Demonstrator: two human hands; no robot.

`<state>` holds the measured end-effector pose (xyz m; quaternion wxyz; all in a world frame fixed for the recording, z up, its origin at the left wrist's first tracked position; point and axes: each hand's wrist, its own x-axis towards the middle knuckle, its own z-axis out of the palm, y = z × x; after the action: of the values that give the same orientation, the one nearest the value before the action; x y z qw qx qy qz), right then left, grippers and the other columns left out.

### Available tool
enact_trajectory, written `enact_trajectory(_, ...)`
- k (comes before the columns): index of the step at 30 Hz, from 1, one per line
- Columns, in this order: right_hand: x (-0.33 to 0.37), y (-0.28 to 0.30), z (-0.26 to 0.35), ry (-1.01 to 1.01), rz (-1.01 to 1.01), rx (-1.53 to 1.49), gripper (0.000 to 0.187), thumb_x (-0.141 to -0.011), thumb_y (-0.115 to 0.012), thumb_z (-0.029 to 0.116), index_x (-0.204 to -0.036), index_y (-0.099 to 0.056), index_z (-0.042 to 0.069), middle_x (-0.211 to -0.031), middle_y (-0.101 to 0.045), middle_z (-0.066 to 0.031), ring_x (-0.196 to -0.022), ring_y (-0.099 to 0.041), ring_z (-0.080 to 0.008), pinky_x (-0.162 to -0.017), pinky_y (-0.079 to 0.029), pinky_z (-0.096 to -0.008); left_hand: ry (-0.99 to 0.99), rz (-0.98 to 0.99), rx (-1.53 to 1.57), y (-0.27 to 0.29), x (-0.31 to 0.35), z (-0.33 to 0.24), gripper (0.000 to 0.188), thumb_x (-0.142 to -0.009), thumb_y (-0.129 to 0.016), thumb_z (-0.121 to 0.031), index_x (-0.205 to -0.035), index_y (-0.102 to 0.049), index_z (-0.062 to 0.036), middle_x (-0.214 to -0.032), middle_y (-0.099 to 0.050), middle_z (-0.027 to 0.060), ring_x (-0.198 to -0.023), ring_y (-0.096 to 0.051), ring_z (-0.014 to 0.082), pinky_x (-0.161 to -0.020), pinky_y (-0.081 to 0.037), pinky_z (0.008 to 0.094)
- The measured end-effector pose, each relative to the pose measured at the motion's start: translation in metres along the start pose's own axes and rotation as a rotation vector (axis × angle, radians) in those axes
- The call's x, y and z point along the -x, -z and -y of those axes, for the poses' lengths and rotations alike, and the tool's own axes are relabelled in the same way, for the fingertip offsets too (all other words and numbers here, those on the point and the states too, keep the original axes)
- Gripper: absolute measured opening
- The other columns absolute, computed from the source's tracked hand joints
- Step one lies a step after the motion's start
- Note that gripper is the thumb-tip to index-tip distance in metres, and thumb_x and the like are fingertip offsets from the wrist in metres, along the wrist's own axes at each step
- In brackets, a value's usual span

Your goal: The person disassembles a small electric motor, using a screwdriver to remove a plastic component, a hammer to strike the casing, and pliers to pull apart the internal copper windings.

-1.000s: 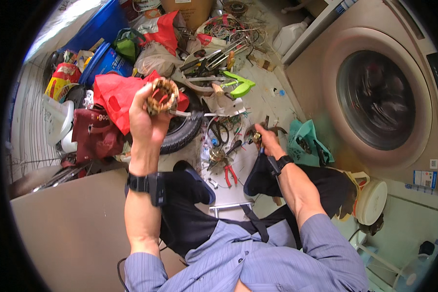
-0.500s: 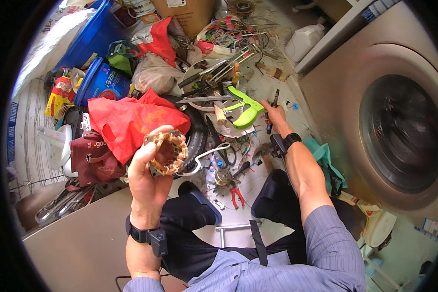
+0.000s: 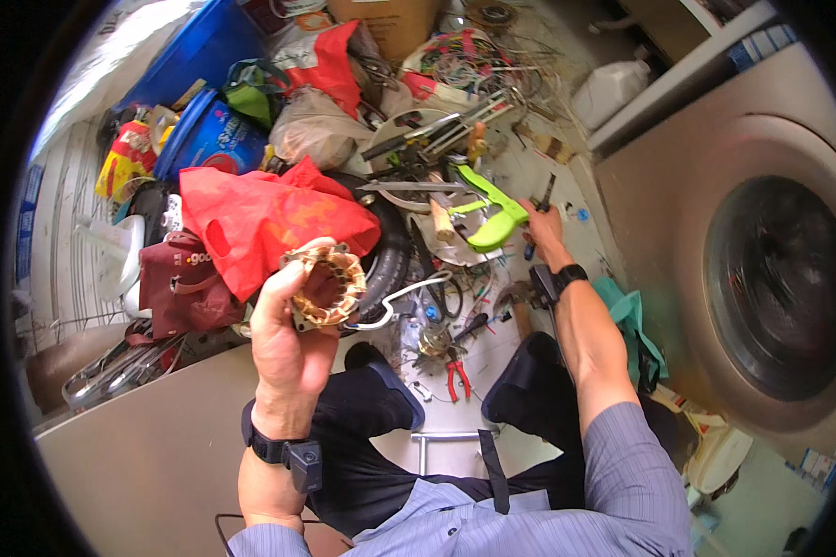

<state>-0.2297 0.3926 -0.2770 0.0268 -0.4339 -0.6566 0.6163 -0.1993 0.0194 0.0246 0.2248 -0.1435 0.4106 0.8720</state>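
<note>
My left hand (image 3: 283, 339) holds up a motor stator (image 3: 328, 314), a ring wound with copper wire with its round bore facing me. The thumb is on its near side, and the other fingers are partly hidden behind it. Out to the right, my right hand (image 3: 544, 228) is closed on a dark slim tool (image 3: 547, 193) near the floor. A blue end (image 3: 529, 252) shows below the fingers, but its exact kind is hard to make out. A lime-green saw frame (image 3: 500, 223) lies just left of that hand. Red-handled pliers (image 3: 457, 379) rest between my feet.
A washing machine (image 3: 659, 223) stands at the right. On the left are a red bag (image 3: 269, 218), a black tyre (image 3: 392, 265) and a blue bucket (image 3: 223, 139). A hammer (image 3: 518, 306), black scissors (image 3: 450, 297) and wire scraps (image 3: 469, 60) litter the floor.
The whole view has shifted slightly, so the floor things appear farther right. Both hands keep their holds, the stator still raised in my left.
</note>
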Motion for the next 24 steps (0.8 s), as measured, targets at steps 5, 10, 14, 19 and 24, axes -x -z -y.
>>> enact_trajectory(5,0.011,0.015,0.001,-0.047,0.011,0.067,0.059,-0.082,-0.083,0.031,-0.117,-0.052,-0.006,-0.092,-0.064,-0.0135,-0.066,-0.059,-0.0218,-0.053,-0.047,-0.0366,-0.020,0.023,-0.023,0.001,0.000,0.004,0.039,-0.098,-0.056,-0.025,-0.128,-0.064,-0.0005,-0.117,-0.072,0.0110,-0.112,-0.067,0.0233,-0.100,-0.051,0.0382)
enact_trajectory(10,0.046,0.029,-0.023,-0.134,0.095,0.014,0.045,-0.092,-0.075,0.022,-0.119,-0.049,-0.003,-0.101,-0.061,-0.0121,-0.080,-0.063,-0.0209,-0.058,-0.051,-0.0352,-0.022,0.012,-0.001,0.008,-0.003,0.008,0.044,-0.101,-0.054,-0.032,-0.128,-0.064,0.0010,-0.118,-0.072,0.0144,-0.106,-0.068,0.0275,-0.095,-0.055,0.0423)
enact_trajectory(14,0.037,0.057,-0.088,-0.099,0.002,0.186,0.043,-0.089,-0.074,0.018,-0.119,-0.054,-0.005,-0.098,-0.065,-0.0152,-0.082,-0.065,-0.0238,-0.061,-0.052,-0.0373,-0.007,0.050,-0.063,0.003,-0.003,0.003,0.045,-0.101,-0.054,-0.034,-0.128,-0.065,0.0007,-0.116,-0.073,0.0153,-0.100,-0.070,0.0298,-0.086,-0.055,0.0389)
enact_trajectory(19,0.074,0.048,-0.112,0.060,-0.042,0.805,0.060,-0.084,-0.072,0.034,-0.119,-0.056,-0.012,-0.109,-0.066,-0.0342,-0.105,-0.064,-0.0544,-0.092,-0.052,-0.0547,-0.066,-0.015,-0.008,0.013,0.004,0.000,0.040,-0.101,-0.055,-0.032,-0.122,-0.067,0.0000,-0.114,-0.073,0.0161,-0.101,-0.070,0.0299,-0.088,-0.056,0.0407)
enact_trajectory(24,0.099,0.062,-0.112,0.116,0.019,1.078,0.060,-0.087,-0.072,0.039,-0.121,-0.058,-0.009,-0.128,-0.059,-0.0307,-0.111,-0.060,-0.0529,-0.094,-0.052,-0.0538,-0.026,0.014,0.054,0.016,-0.002,0.008,0.031,-0.101,-0.057,-0.026,-0.116,-0.068,-0.0012,-0.112,-0.074,0.0153,-0.105,-0.070,0.0288,-0.095,-0.056,0.0465)
